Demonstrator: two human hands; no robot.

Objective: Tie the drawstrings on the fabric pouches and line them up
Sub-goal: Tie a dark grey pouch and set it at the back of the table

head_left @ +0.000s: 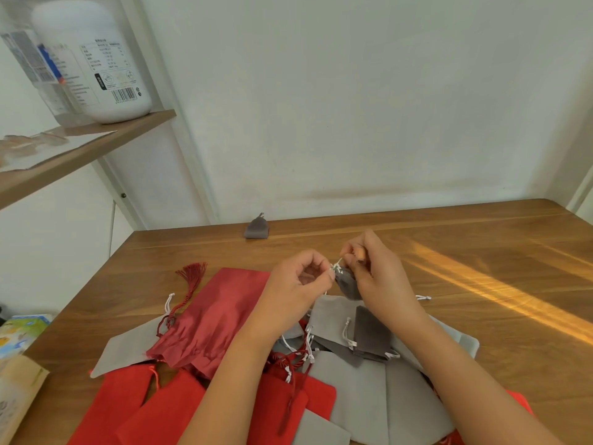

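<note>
**A:** Where is the pouch that's being worked on?

**B:** The small dark grey pouch (348, 284) is held up over the middle of the wooden table (481, 252), between the two hands. Its white drawstring (337, 267) sticks up from the gathered mouth. The left hand (305, 277) pinches the cord with curled fingers. The right hand (375, 277) pinches it from the other side, with the pouch body against its palm.

**A:** Which step is that?

**B:** Tying, I judge. The mouth looks cinched, but the knot is too small to tell whether it's forming or tight. The next move probably calls for a firm pull on both cord ends. After that the pouch can go at the far edge beside the tied grey pouch (256, 227), which stands alone by the wall, to start the line.

**A:** And the rest?

**B:** Plenty remains. Near the person lie flat red pouches (160, 403), a light grey pouch (330, 316) and a dark grey flat pouch (370, 332), all with loose cords. A long red pouch (218, 313) with a tassel (192, 271) lies to the left.

**A:** Any writing?

**B:** The white jar (93, 59) on the shelf (96, 136) at far left has a printed label and a barcode (123, 94). The text is too small to read.
</note>
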